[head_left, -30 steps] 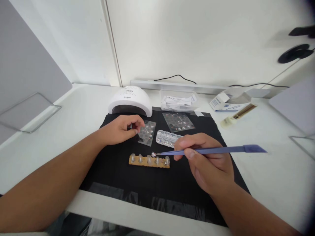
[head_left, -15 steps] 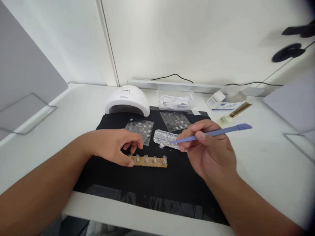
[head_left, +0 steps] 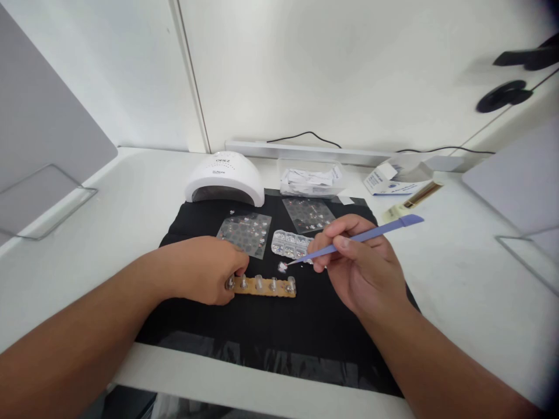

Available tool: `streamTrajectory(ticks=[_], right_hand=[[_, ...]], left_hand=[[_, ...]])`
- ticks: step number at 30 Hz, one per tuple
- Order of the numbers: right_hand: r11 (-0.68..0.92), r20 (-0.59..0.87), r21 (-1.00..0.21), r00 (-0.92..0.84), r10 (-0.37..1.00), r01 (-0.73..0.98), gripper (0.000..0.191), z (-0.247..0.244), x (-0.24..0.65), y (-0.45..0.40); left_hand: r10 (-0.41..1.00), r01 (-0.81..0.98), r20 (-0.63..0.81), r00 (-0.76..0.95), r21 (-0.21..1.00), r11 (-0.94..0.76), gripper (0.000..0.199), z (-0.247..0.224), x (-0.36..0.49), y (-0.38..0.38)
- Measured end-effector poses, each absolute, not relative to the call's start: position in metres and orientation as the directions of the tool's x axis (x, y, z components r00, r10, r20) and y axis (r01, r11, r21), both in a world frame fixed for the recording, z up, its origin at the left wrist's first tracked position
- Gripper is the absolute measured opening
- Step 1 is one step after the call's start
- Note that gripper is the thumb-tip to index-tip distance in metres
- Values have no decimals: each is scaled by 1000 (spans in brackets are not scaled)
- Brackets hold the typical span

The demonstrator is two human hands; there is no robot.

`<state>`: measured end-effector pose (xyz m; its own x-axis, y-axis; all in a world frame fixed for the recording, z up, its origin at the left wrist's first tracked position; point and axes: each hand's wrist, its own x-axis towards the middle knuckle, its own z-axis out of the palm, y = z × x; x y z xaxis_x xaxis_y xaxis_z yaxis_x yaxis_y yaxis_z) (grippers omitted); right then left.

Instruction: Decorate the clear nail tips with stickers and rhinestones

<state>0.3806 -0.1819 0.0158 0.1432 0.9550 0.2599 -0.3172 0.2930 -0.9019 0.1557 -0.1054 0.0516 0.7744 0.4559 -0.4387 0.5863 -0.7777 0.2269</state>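
My left hand (head_left: 207,270) is closed around the left end of a yellowish strip (head_left: 266,287), with its fingers curled over the edge. Several clear nail tips (head_left: 259,283) stand in a row along this strip. Between the thumb and fingers of my right hand (head_left: 364,270) are slim purple tweezers (head_left: 378,231), their point aimed down and left. A small white sticker (head_left: 282,267) with pinkish marks is at the point, just above the strip. Behind it lies a clear compartment case (head_left: 288,243) of small shiny pieces, partly covered by my right hand.
A black mat (head_left: 279,331) covers the middle of the white table. Two sticker sheets (head_left: 247,230) lie on it. Behind are a white nail lamp (head_left: 226,174), a clear bin of papers (head_left: 311,177), an opened box (head_left: 395,179) and a gold-capped bottle (head_left: 413,201).
My left hand has lowered and closed on the strip's left end. The tweezers have moved left and down, carrying the small sticker away from the case toward the strip.
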Motion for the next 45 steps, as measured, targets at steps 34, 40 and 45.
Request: streamTrajectory(ticks=[34, 40, 45], right_hand=[[394, 388, -880, 76, 919, -266, 10, 44, 389, -201], [275, 256, -907, 101, 961, -318, 3, 6, 400, -190], [182, 188, -927, 14, 982, -328, 6, -8, 399, -191]], left_hand=[[414, 476, -259, 873, 259, -841, 44, 51, 157, -110], [383, 424, -185, 905, 323, -846, 43, 51, 163, -109], [361, 393, -155, 920, 350, -851, 46, 49, 162, -105]])
